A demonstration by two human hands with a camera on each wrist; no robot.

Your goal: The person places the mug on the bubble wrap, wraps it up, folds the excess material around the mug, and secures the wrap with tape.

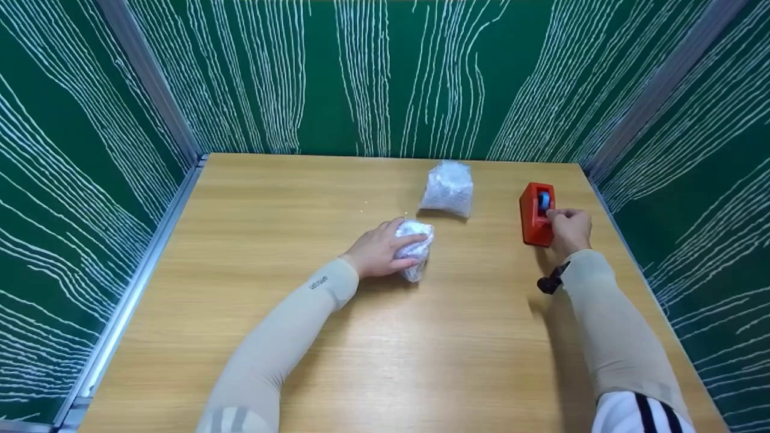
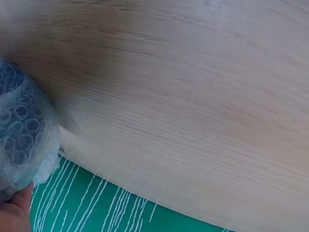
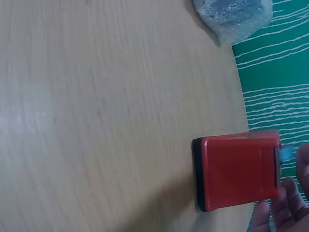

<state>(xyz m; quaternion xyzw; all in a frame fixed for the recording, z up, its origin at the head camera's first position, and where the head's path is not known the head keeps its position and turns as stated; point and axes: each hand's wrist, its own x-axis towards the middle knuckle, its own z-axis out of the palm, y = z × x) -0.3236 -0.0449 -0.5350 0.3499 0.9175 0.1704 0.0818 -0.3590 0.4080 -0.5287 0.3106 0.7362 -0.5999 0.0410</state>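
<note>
My left hand point(image 1: 379, 249) holds a small bubble-wrapped packet point(image 1: 414, 228) against the table, thumb and fingers spread round its sides. Clear bubbles on that packet point(image 2: 21, 128) show at the edge of the left wrist view, where only a fingertip is visible. Over to the right, a red tape dispenser point(image 1: 529, 219) stands on the table with a blue-cored tape roll point(image 1: 544, 200) in it. My right hand point(image 1: 571, 230) is at the dispenser, its thumb and finger pinching the tape by the cutting end. The tape itself is too thin to make out clearly.
Another bubble-wrapped packet point(image 1: 449, 187) sits near the table's back edge, left of the dispenser. The wooden table point(image 1: 271, 216) is bordered by green panels point(image 1: 325, 78) with white wavy lines at the back and both sides.
</note>
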